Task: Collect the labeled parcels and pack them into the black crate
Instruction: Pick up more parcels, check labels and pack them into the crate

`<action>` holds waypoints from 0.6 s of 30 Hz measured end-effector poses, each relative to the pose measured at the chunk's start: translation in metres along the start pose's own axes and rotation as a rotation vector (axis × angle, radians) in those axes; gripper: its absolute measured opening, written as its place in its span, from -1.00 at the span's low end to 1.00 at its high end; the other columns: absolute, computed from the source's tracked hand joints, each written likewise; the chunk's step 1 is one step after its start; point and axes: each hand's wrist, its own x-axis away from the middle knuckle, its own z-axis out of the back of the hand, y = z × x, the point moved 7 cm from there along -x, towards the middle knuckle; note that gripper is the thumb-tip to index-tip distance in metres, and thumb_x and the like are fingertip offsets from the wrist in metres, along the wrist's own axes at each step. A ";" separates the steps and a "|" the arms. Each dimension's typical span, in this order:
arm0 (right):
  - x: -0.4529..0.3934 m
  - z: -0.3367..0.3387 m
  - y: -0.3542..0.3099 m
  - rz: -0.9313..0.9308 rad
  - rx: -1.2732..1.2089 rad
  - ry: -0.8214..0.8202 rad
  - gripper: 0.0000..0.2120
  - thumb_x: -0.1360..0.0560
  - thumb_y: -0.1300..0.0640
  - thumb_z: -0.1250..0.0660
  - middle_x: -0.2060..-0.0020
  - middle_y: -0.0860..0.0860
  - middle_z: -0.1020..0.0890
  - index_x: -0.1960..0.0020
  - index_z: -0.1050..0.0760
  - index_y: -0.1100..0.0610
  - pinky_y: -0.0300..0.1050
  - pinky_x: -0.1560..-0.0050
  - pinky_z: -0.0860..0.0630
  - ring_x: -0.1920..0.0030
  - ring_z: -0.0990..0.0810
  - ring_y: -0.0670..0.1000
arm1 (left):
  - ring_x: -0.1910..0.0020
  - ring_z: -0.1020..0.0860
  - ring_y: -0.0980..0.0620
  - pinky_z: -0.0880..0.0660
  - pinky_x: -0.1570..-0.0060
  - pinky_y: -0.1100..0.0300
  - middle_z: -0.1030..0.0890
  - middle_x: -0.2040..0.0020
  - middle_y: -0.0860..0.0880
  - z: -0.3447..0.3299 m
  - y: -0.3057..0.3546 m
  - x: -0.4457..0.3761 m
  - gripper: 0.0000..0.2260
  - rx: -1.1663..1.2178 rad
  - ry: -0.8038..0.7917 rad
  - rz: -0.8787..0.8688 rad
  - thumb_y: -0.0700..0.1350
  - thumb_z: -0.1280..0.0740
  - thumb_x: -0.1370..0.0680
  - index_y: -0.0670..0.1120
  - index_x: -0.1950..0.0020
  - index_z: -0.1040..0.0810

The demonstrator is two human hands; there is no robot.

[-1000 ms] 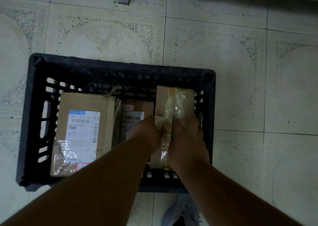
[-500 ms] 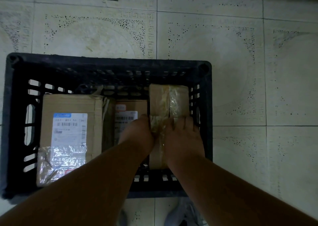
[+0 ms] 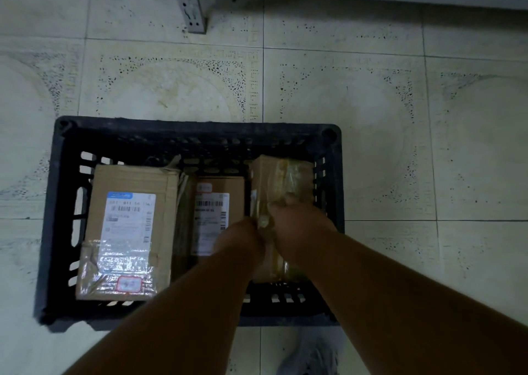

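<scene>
The black crate [image 3: 197,133] stands on the tiled floor below me. Inside it, a large cardboard parcel [image 3: 128,180] with a white label lies at the left, and a smaller labeled parcel [image 3: 220,186] sits in the middle. At the right side of the crate a narrow taped parcel [image 3: 281,174] stands on edge. My left hand [image 3: 240,240] grips its left side and my right hand [image 3: 300,226] grips its top and right side. The lower part of this parcel is hidden behind my hands and forearms.
A grey perforated metal upright [image 3: 190,6] stands on the floor beyond the crate, next to a white base along the top edge. My shoe [image 3: 311,354] shows at the bottom, just in front of the crate. Open tiled floor lies to the right.
The taped parcel has sunk a little lower into the crate's right side with both hands still on it. The view has tilted up, showing more floor beyond the crate.
</scene>
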 end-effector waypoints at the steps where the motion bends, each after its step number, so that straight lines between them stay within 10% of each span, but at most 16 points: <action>1: -0.002 -0.003 -0.002 0.016 -0.010 0.021 -0.45 -0.56 0.11 -0.28 -0.48 0.14 -0.24 -0.52 -0.23 0.06 0.15 -0.39 -0.35 -0.44 -0.28 0.22 | -0.16 -0.57 -0.03 -0.42 -0.03 0.19 -0.58 -0.21 -0.10 0.000 0.002 0.001 -0.78 -0.008 -0.029 -0.030 -0.09 -0.19 -0.65 -0.12 -0.26 -0.45; 7: -0.012 -0.027 -0.013 0.097 -0.018 0.232 -0.48 -0.58 0.02 -0.27 -0.56 0.02 -0.19 -0.51 -0.27 0.00 0.13 -0.50 -0.18 -0.55 -0.09 0.14 | -0.39 -0.31 -0.25 -0.38 0.40 0.54 -0.33 -0.45 -0.37 0.011 0.009 0.013 -0.65 0.269 -0.012 -0.173 -0.33 0.01 -0.69 -0.38 -0.47 -0.24; 11: -0.010 -0.031 -0.020 0.096 -0.007 0.346 -0.49 -0.50 0.01 -0.36 -0.49 0.03 -0.32 -0.44 -0.39 0.00 0.16 -0.43 -0.29 -0.51 -0.18 0.15 | -0.36 -0.41 -0.14 -0.40 -0.13 0.30 -0.40 -0.42 -0.20 -0.003 -0.010 -0.003 -0.64 -0.012 -0.043 -0.096 -0.25 -0.14 -0.64 -0.23 -0.45 -0.31; 18: -0.025 -0.038 -0.007 0.081 -0.053 0.267 -0.61 -0.60 0.06 -0.23 -0.53 0.03 -0.23 -0.41 -0.40 0.03 0.00 -0.47 -0.25 -0.49 -0.16 0.13 | -0.23 -0.52 -0.10 -0.44 -0.08 0.14 -0.51 -0.29 -0.14 -0.007 -0.021 -0.021 -0.72 0.072 0.036 -0.038 -0.18 -0.19 -0.63 -0.17 -0.34 -0.41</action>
